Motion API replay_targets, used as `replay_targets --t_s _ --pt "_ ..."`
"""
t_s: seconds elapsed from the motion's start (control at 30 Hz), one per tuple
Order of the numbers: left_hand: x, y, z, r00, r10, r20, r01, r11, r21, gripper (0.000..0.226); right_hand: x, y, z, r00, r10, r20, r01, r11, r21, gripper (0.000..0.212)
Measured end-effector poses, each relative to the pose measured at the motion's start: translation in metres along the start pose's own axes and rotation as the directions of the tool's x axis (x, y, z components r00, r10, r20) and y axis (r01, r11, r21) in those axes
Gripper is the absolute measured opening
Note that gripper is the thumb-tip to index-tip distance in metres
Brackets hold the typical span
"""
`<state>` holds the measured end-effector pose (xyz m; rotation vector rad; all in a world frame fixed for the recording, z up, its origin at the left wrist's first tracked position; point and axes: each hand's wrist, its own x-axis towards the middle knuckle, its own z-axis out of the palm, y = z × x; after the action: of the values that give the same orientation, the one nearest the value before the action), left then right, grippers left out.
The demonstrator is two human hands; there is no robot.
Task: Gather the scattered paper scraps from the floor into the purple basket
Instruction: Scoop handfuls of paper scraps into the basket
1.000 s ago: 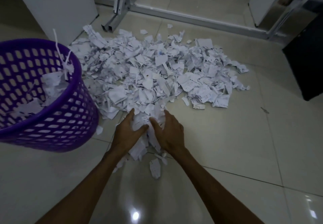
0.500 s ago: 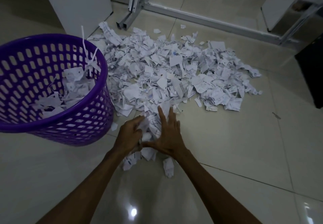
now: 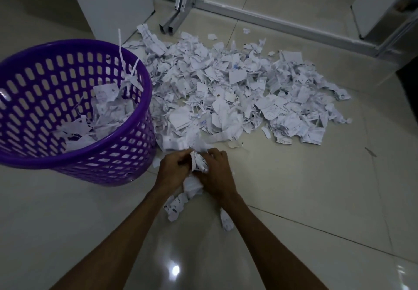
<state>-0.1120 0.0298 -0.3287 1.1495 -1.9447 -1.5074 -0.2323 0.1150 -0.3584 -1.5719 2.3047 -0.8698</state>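
A wide heap of white paper scraps (image 3: 237,90) covers the tiled floor ahead of me. The purple basket (image 3: 74,161) stands tilted at the left, with scraps lying inside it. At the near edge of the heap my left hand (image 3: 173,168) and my right hand (image 3: 214,174) are pressed together, fingers curled round a bunch of scraps (image 3: 199,163) squeezed between them. A few loose scraps (image 3: 175,206) hang or lie just below my hands, and one more loose piece (image 3: 226,220) rests on the floor by my right wrist.
A white cabinet panel (image 3: 113,2) stands behind the basket. A grey metal frame leg (image 3: 178,16) and a floor rail (image 3: 282,27) run along the back. A dark object (image 3: 409,90) sits at the right edge. Glossy floor tiles (image 3: 294,199) lie to my right.
My hands have gone from spread on the scraps to closed together round a bunch of them. The basket now sits nearer the middle of the view.
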Motion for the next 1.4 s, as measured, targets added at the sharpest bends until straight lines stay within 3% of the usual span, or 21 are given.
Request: replay_targets --t_s 0.13,0.23,0.3,0.4,0.5,0.6,0.77,0.87,1.03,1.17,1.4 --pt "0.001 0.01 0.0 1.0 -0.003 -0.019 0.003 1.0 0.018 0.027 0.004 0.001 -0.006 0.996 0.014 -0.084 -0.008 0.998 0.065 0.003" --pt "0.001 0.022 -0.003 1.0 0.001 -0.008 -0.001 1.0 0.006 0.039 0.004 -0.001 -0.028 0.969 0.216 -0.12 -0.186 0.956 0.226 0.014" --pt "0.001 0.035 -0.007 0.997 0.072 0.025 -0.073 0.996 0.053 0.048 0.008 0.0 -0.044 0.93 0.277 -0.239 -0.208 0.938 0.279 0.022" --pt "-0.003 0.062 -0.013 0.978 0.199 0.056 -0.204 0.974 0.102 0.053 0.02 -0.009 -0.078 0.889 0.361 -0.282 -0.248 0.897 0.367 0.025" --pt "-0.007 0.096 -0.023 0.936 0.345 0.07 -0.351 0.93 0.108 0.053 0.037 -0.029 -0.109 0.873 0.346 -0.344 -0.173 0.879 0.445 0.018" --pt "-0.013 0.128 -0.045 0.863 0.505 0.015 -0.501 0.85 0.161 0.05 0.058 -0.062 -0.137 0.855 0.292 -0.428 -0.072 0.886 0.458 0.026" --pt "-0.029 0.158 -0.099 0.773 0.615 -0.156 -0.575 0.783 0.235 0.042 0.091 -0.121 -0.16 0.874 0.194 -0.445 0.053 0.873 0.485 0.014" --pt "-0.035 0.158 -0.131 0.758 0.614 -0.22 -0.547 0.782 0.297 0.039 0.104 -0.155 -0.157 0.892 0.138 -0.431 0.109 0.859 0.5 0.02" --pt "-0.04 0.141 -0.178 0.84 0.442 -0.313 -0.339 0.88 0.333 0.03 0.116 -0.206 -0.134 0.926 -0.028 -0.377 0.183 0.906 0.382 0.016" --pt "-0.046 0.122 -0.199 0.882 0.346 -0.319 -0.205 0.893 0.401 0.028 0.118 -0.238 -0.108 0.941 -0.139 -0.308 0.237 0.922 0.307 0.016" --pt "-0.051 0.113 -0.209 0.819 0.278 -0.502 -0.089 0.926 0.367 0.027 0.131 -0.269 -0.08 0.986 -0.129 -0.11 0.15 0.965 0.214 0.041"
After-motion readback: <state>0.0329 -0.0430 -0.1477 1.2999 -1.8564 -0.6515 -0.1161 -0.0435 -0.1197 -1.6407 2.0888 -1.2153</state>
